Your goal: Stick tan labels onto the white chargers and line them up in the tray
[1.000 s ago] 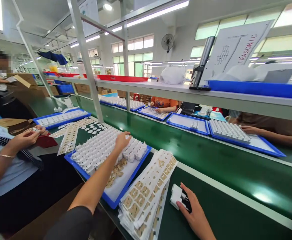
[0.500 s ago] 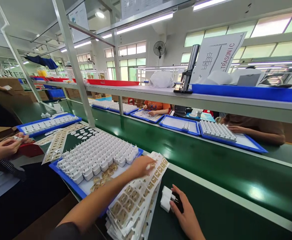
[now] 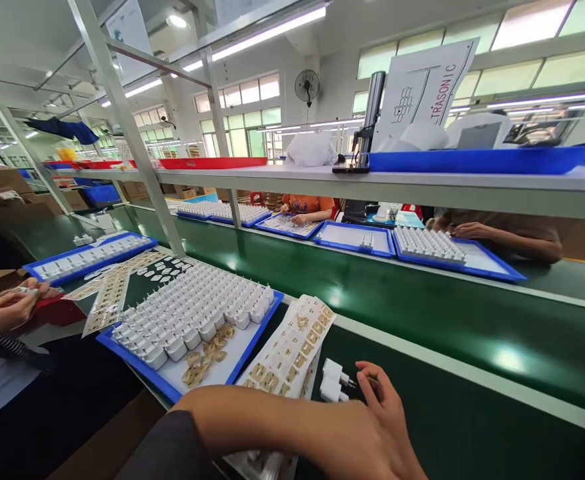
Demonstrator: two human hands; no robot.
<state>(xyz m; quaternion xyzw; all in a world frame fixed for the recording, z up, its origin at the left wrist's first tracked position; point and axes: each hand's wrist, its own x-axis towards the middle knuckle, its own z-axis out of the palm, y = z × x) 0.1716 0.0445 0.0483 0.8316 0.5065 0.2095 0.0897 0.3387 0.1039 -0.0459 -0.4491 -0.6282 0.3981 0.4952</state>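
Left hand point(image 3: 367, 443) and right hand point(image 3: 379, 390), grips seemingly spread, beside 2 white plugs point(image 3: 333, 381); contact unclear.

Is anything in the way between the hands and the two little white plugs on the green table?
Nothing visible is. The two small white plastic plugs lie on the bare green belt, just beyond the fingertips of the hands. The stack of white sheets with tan stickers lies beside the plugs, not between.
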